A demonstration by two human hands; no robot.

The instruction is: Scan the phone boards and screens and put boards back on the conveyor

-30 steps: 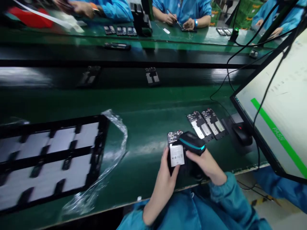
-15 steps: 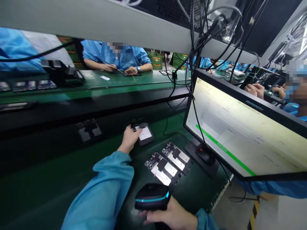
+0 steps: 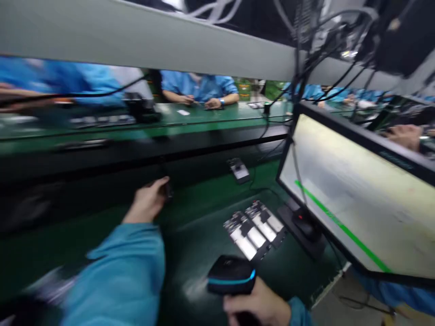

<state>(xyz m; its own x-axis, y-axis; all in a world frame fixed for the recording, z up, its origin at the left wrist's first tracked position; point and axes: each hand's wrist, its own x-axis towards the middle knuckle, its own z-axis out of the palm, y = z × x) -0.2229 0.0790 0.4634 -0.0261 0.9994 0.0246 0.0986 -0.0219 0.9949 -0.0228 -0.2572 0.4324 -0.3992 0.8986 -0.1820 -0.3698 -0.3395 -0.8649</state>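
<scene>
Scanner (image 3: pixel 231 276) Gripped on the Right, Left Arm Stretched Over the Bench

From where I stand, the worker's right hand (image 3: pixel 258 303) is wrapped closely round the handle of the black scanner, its blue strip glowing above the green bench (image 3: pixel 190 267). The left hand (image 3: pixel 146 201) is out at the dark strip (image 3: pixel 197 167) along the back, fingers curled beside a small dark object (image 3: pixel 168 190); blur keeps me from telling how far it is open or whether it has hold of that.

Just beyond the scanner, two opened phone units (image 3: pixel 256 228) lie side by side, silvery plates facing up. Another unit with a pale patch (image 3: pixel 239 171) lies farther back, well to the right of the left hand. The monitor (image 3: pixel 356 199) shows a green bar, and a black mouse (image 3: pixel 306 224) sits by its lower corner. Across the bench, a co-worker in blue (image 3: pixel 200 88) has both hands low over the tabletop.
</scene>
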